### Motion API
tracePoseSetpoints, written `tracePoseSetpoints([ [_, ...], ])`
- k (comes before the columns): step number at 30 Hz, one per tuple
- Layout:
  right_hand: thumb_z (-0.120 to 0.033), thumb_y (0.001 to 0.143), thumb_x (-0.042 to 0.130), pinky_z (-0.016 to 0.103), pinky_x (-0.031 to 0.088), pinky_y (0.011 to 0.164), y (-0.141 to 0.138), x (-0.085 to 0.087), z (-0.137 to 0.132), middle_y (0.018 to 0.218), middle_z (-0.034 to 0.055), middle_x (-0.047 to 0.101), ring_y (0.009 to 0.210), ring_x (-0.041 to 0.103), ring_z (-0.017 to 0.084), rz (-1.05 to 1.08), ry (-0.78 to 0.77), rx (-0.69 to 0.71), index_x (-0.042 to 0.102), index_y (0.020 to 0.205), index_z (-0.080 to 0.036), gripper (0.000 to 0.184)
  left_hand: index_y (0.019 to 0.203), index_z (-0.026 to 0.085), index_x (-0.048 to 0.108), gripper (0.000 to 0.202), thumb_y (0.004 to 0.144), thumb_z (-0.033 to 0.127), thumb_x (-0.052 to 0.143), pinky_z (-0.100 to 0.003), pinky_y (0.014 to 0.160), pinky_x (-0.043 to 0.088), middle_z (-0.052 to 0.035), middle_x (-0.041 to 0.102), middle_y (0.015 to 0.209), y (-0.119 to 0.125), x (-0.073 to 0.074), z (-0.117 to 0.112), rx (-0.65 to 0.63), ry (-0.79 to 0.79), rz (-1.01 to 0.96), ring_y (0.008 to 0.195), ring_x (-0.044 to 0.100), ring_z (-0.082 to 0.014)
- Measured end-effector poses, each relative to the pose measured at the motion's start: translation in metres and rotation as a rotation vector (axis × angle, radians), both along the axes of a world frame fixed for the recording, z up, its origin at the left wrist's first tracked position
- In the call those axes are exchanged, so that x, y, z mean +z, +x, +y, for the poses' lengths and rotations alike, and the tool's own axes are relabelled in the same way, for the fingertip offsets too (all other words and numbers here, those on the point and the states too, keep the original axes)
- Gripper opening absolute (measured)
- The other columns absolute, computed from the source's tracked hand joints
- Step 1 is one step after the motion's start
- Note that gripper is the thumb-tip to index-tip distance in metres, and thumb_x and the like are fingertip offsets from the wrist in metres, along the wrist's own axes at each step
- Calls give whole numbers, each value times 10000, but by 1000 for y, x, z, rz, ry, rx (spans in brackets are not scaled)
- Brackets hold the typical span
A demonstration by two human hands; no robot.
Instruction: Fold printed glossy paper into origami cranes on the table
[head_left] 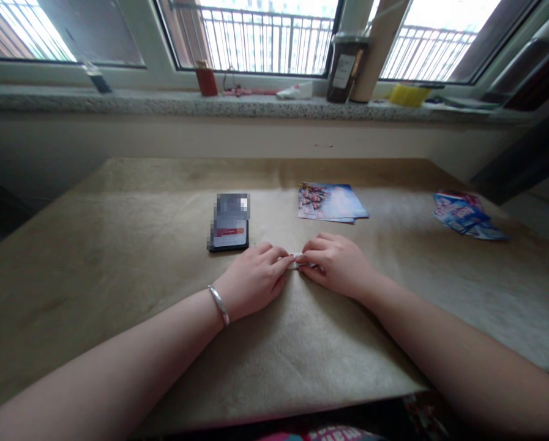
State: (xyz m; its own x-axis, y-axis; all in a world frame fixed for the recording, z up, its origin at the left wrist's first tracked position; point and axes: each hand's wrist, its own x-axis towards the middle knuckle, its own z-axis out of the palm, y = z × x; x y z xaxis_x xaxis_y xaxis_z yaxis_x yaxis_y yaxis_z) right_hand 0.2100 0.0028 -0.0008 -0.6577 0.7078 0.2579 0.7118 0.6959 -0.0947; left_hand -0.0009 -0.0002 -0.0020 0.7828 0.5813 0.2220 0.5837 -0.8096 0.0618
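Observation:
Low over the middle of the table, my left hand [254,280] pinches the left end of a small white piece with red marks [295,263]. From the other side, my right hand [336,264] has its fingers closed on the right end of the same piece. Most of it is hidden by my fingertips, so I cannot tell if it is folded paper or a wrapper. A dark phone [231,240], partly blurred out, lies just beyond my left hand. Beyond my right hand are a few overlapping printed sheets [336,203] in blue and white.
Several blue and red packets [464,215] lie at the table's right. The tan table [131,275] ends in front of my body. Along the stone windowsill [150,104] stand a red box [206,81], a dark lidded jar [344,70] and a yellow item [408,95].

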Motion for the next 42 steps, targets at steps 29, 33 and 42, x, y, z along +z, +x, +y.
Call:
tracePoseSetpoints([
  [29,-231,818,517,275,374,690,-4,-8,4,788,49,635,781,538,177,121,-77,-118,636,778,-184,134,1094,133,564,256,870,118,441,-339,803,516,-89,658,942,0,3,1,-66,-27,-64,912,576,-200],
  [33,-215,814,517,270,386,714,-3,-9,6,779,43,615,786,537,171,195,-125,-125,615,803,-177,106,1095,125,564,257,863,120,455,-338,803,516,-87,660,953,0,3,1,-58,-14,-66,900,579,-200],
  [42,-190,821,499,267,397,725,-5,-15,12,793,45,573,786,523,164,234,-177,-141,595,786,-163,106,1134,127,568,276,877,141,467,-351,878,499,-92,633,1069,-1,-1,2,-32,-56,-113,973,568,-194],
])
